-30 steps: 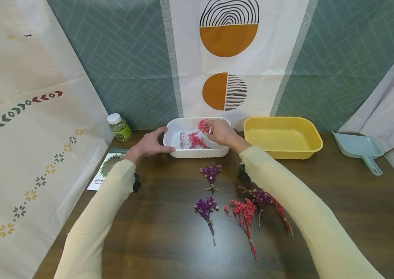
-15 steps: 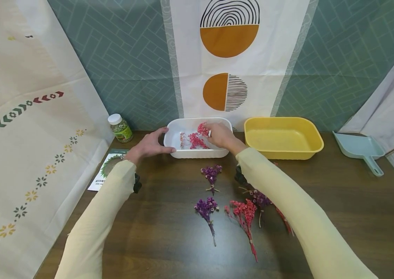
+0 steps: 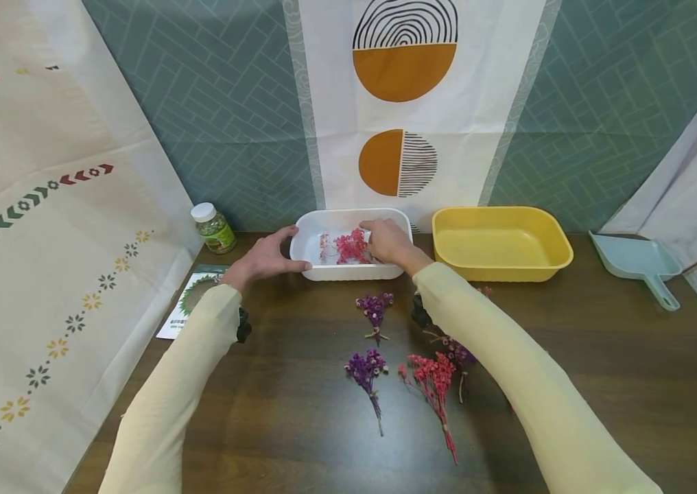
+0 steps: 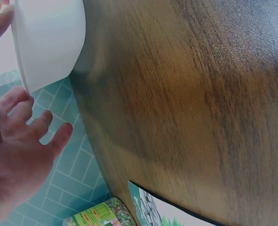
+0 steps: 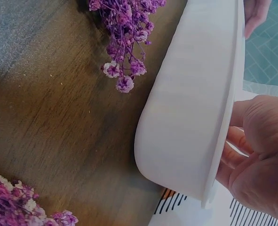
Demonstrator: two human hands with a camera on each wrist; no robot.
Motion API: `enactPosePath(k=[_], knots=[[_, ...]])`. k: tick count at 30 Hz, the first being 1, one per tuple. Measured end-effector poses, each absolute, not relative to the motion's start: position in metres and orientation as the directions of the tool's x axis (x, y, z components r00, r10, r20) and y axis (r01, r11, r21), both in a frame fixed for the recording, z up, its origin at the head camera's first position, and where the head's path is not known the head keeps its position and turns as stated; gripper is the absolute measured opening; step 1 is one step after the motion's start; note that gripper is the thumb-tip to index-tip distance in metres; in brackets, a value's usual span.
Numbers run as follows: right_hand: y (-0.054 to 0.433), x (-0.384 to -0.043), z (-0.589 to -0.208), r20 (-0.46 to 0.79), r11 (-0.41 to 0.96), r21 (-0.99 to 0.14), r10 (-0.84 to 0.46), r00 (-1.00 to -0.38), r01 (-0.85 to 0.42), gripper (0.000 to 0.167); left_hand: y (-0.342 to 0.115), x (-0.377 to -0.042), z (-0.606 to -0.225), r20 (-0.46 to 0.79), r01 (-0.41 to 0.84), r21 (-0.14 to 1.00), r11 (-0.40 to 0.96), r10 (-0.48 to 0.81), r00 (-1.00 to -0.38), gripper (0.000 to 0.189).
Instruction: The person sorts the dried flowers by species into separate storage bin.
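Observation:
A white plastic tub (image 3: 348, 273) stands at the back of the table. My left hand (image 3: 265, 263) grips its left end, thumb at the near rim and forefinger at the far corner; the other fingers spread loosely in the left wrist view. My right hand (image 3: 390, 243) reaches over the right end, fingers curled down inside and hidden behind the wall in the right wrist view. At those fingertips lie pink-red dried flowers (image 3: 351, 245), low in the tub, their stems covered by the hand. Purple dried flower bunches (image 3: 374, 307) lie in front of the tub.
A yellow tub (image 3: 499, 273) stands right of the white one, with a light blue dustpan (image 3: 635, 261) beyond. Further bunches, purple (image 3: 365, 370) and red (image 3: 433, 376), lie nearer. A white-lidded jar (image 3: 215, 230) and a printed packet (image 3: 175, 312) are at left.
My right hand has moved down and slightly left into the white tub, lowering its pink-red flowers onto those inside. The left hand stays at the rim.

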State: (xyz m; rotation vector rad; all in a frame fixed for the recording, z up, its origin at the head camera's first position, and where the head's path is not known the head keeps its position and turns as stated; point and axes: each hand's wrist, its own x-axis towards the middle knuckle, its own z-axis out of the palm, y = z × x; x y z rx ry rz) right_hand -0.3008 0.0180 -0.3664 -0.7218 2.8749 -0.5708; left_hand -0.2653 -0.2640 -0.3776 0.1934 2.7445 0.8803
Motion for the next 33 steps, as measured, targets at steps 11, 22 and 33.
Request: enactPosePath(k=[11, 22, 33], knots=[[0.033, -0.293, -0.353, -0.001, 0.783, -0.444, -0.486, -0.874, -0.435, 0.056, -0.262, -0.265, -0.376, -0.199, 0.046, 0.584, 0.810, 0.197, -0.960, 0.104], [0.063, -0.275, -0.336, 0.083, 0.710, -0.537, -0.492, -0.867, -0.455, 0.051, -0.264, -0.265, -0.377, -0.197, 0.050, 0.586, 0.809, 0.202, -0.959, 0.105], [0.102, -0.250, -0.325, 0.140, 0.689, -0.563, -0.464, -0.875, -0.456, 0.050, -0.265, -0.265, -0.377, -0.183, 0.067, 0.576, 0.815, 0.209, -0.961, 0.104]])
